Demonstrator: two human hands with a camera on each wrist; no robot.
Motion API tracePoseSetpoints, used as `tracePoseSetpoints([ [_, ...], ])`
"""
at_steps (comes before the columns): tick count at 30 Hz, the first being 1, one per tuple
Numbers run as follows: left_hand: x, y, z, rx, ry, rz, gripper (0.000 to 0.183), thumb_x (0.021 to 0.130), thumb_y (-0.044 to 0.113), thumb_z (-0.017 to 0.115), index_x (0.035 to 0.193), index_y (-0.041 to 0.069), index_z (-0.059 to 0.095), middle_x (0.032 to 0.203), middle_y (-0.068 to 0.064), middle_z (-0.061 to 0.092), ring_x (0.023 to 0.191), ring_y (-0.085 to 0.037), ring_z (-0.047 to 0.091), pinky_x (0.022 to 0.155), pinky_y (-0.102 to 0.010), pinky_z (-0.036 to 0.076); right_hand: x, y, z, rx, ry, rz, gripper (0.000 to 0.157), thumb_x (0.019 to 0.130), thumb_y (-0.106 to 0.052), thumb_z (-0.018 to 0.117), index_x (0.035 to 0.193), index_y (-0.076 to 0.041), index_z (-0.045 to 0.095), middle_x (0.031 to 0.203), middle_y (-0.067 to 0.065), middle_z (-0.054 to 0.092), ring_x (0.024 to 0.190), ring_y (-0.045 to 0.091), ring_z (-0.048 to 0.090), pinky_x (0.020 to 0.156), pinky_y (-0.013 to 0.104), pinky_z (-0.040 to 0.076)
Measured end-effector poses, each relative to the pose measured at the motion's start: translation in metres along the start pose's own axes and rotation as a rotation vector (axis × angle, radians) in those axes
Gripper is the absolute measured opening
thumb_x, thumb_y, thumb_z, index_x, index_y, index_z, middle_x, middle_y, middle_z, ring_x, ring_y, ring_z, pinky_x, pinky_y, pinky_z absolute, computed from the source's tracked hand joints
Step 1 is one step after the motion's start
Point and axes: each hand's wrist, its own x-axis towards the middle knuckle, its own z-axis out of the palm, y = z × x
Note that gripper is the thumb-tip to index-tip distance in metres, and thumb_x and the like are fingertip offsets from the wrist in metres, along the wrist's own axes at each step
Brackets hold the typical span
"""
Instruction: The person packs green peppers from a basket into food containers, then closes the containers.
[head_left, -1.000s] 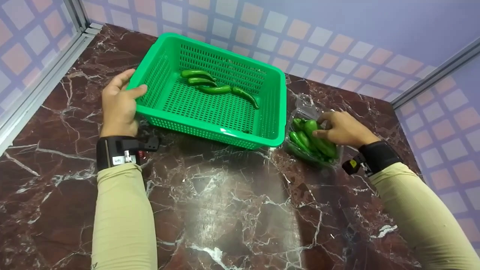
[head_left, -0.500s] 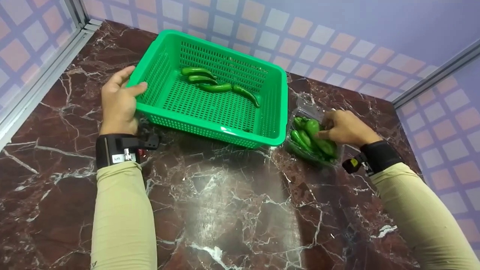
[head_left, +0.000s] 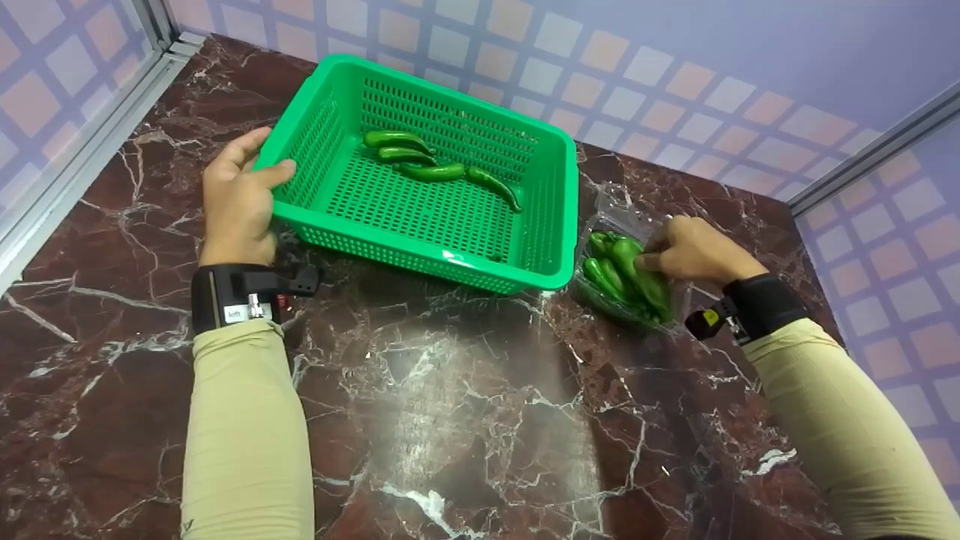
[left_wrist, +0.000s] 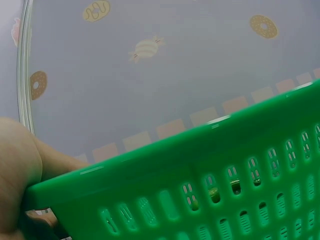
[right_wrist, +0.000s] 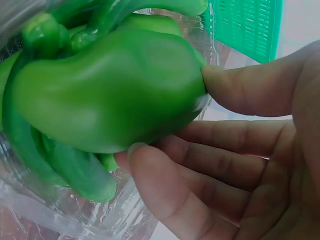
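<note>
While left grip (head_left: 238, 202) clamps one basket (head_left: 401, 250) | four slim peppers (head_left: 435, 173) inside | right grip (head_left: 697, 251) pinches one fat pepper (right_wrist: 110, 92)

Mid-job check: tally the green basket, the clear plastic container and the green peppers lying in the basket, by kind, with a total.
Green basket: 1
Clear plastic container: 1
Green peppers in the basket: 4
Total: 6

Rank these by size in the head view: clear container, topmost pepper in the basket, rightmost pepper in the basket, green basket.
1. Green basket
2. Clear container
3. Topmost pepper and rightmost pepper: too alike to rank
</note>
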Motion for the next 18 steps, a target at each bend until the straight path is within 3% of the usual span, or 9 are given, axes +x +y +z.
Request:
tracePoseSetpoints([
  [5, 0.0007, -0.0007, 0.0005, -0.009, -0.002, 0.000, 0.051, 0.097, -0.007, 0.064, 0.146, 0.002, 0.054, 0.122, -0.002, 0.059, 0.107, -0.015, 0.061, 0.084, -0.020, 0.058, -0.0050, 0.0021, -0.0019, 0.000, 0.000, 0.002, 0.032, 0.099, -0.034, 0.071, 0.111, -0.004, 0.076, 0.085, 0.009, 0.077, 0.070, 0.023, 0.072, 0.072, 0.039, 0.061],
  [9, 0.0007, -0.0003, 0.0012, -0.003, 0.004, -0.003, 0.050, 0.096, -0.007, 0.064, 0.145, 0.002, 0.054, 0.122, -0.003, 0.060, 0.108, -0.016, 0.061, 0.084, -0.021, 0.059, -0.0057, 0.0025, -0.0008, -0.030, -0.016, 0.009, 0.045, 0.094, -0.038, 0.076, 0.123, -0.003, 0.071, 0.098, 0.013, 0.078, 0.072, 0.024, 0.074, 0.089, 0.053, 0.059],
  [12, 0.0002, -0.0004, 0.0013, -0.004, 0.001, -0.003, 0.050, 0.096, -0.007, 0.064, 0.145, 0.002, 0.055, 0.122, -0.003, 0.060, 0.108, -0.016, 0.061, 0.085, -0.021, 0.058, -0.0050, 0.0024, -0.0003, -0.016, -0.057, 0.026, 0.046, 0.095, -0.034, 0.075, 0.127, -0.001, 0.068, 0.094, 0.014, 0.078, 0.068, 0.029, 0.076, 0.105, 0.065, 0.051],
  [15, -0.0002, -0.0004, 0.0015, 0.011, 0.001, 0.003, 0.050, 0.096, -0.007, 0.064, 0.144, 0.003, 0.055, 0.123, -0.003, 0.060, 0.109, -0.016, 0.061, 0.086, -0.021, 0.058, -0.0052, 0.0015, -0.0009, 0.017, -0.094, 0.047, 0.047, 0.098, -0.030, 0.072, 0.133, 0.000, 0.064, 0.090, 0.016, 0.077, 0.068, 0.032, 0.076, 0.108, 0.065, 0.050],
  [18, -0.0011, 0.0002, 0.0016, 0.013, 0.001, 0.002, 0.049, 0.096, -0.007, 0.064, 0.143, 0.003, 0.055, 0.122, -0.002, 0.060, 0.109, -0.016, 0.060, 0.086, -0.021, 0.057, -0.0053, 0.0007, -0.0001, 0.014, -0.095, 0.044, 0.051, 0.097, -0.032, 0.072, 0.137, -0.001, 0.061, 0.105, 0.021, 0.076, 0.069, 0.029, 0.076, 0.104, 0.064, 0.053],
])
